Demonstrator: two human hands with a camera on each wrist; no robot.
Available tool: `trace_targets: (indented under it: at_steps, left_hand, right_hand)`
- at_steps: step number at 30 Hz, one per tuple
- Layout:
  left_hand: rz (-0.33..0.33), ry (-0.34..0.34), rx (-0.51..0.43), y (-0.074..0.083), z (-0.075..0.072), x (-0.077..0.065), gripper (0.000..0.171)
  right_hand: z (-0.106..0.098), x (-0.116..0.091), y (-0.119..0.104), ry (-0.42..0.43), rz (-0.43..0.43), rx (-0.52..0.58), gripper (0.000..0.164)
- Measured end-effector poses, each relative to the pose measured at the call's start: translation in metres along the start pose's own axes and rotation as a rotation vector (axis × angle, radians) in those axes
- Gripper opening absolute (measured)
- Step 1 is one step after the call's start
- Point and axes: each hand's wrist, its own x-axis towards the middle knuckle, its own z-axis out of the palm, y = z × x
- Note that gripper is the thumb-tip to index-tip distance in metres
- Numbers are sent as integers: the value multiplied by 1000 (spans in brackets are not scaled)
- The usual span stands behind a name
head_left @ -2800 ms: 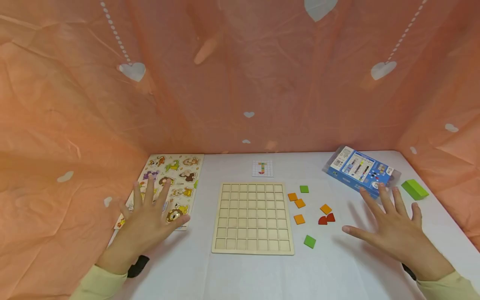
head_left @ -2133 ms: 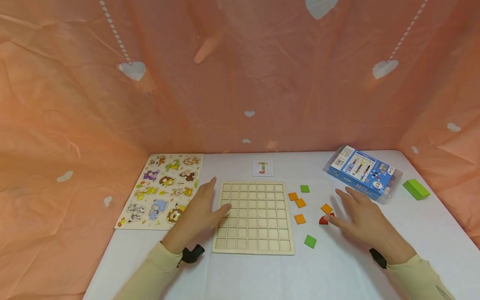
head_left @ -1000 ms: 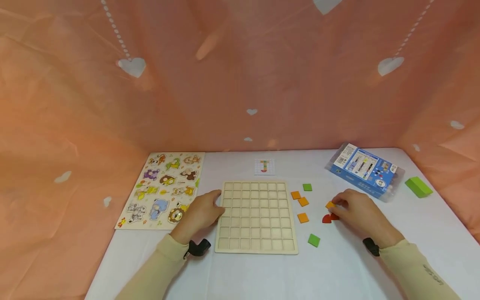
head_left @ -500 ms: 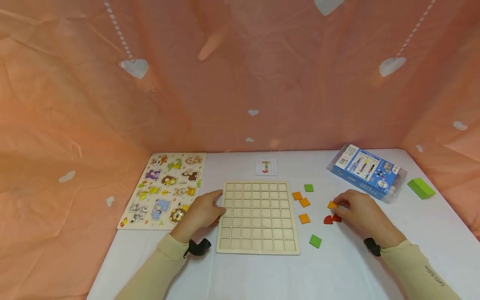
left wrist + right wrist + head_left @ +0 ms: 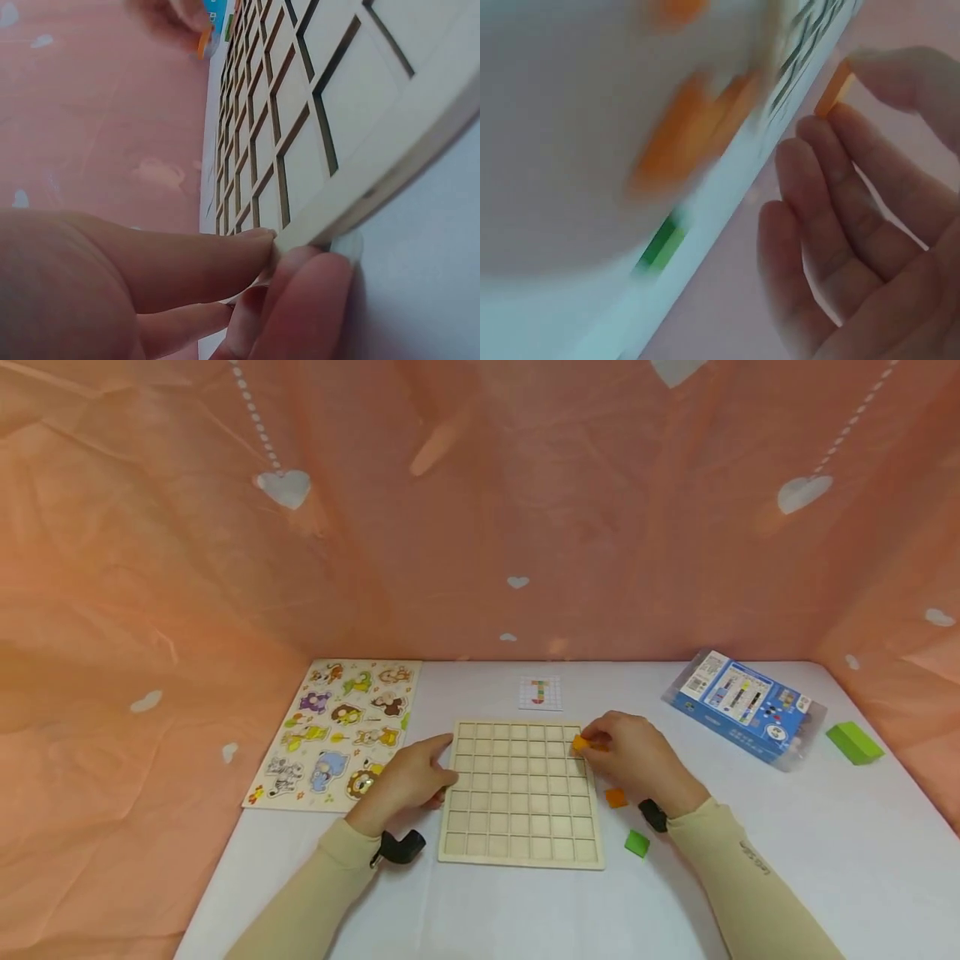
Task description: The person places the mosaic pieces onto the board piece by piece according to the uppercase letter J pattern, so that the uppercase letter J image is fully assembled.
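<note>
At the wooden grid board (image 5: 517, 862), my left hand (image 5: 408, 777) holds the left edge. In the left wrist view its thumb (image 5: 202, 262) and fingertips pinch the rim. My right hand (image 5: 637, 756) pinches a square orange tile (image 5: 834, 91) between thumb and forefinger, over the board's upper right edge. Its other fingers are bent below the tile in the right wrist view. One loose orange tile (image 5: 616, 798) and a green tile (image 5: 637, 843) lie right of the board. The two red pieces and the far green tile are hidden behind my right hand and arm.
Behind the board lies a pattern card (image 5: 539, 693) with a coloured J shape. An animal puzzle board (image 5: 341, 737) is at the left. A blue box (image 5: 742, 706) and a green block (image 5: 855, 743) sit at the back right. A pink curtain (image 5: 480, 527) surrounds the table.
Both hands came in from being spread above the table. The left took hold of the board's edge. The right picked up the orange tile near the red pieces and carried it left to the board.
</note>
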Motion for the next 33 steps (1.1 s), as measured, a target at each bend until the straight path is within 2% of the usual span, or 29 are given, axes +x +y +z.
trace_targets:
  at_steps: [5, 13, 21, 33]
  left_hand:
    - [2, -1, -24, 1, 2, 5, 73]
    - [-11, -27, -31, 4, 4, 3, 73]
    - [-18, -25, -44, 0, 6, 2, 72]
    - [-20, -10, -36, -2, -1, 3, 73]
  right_hand:
    - [19, 25, -29, -4, -105, 17, 26]
    - [44, 45, -60, -33, -175, -12, 19]
    - [55, 48, -71, -47, -179, -62, 17]
    - [56, 52, -81, -32, -219, -126, 15]
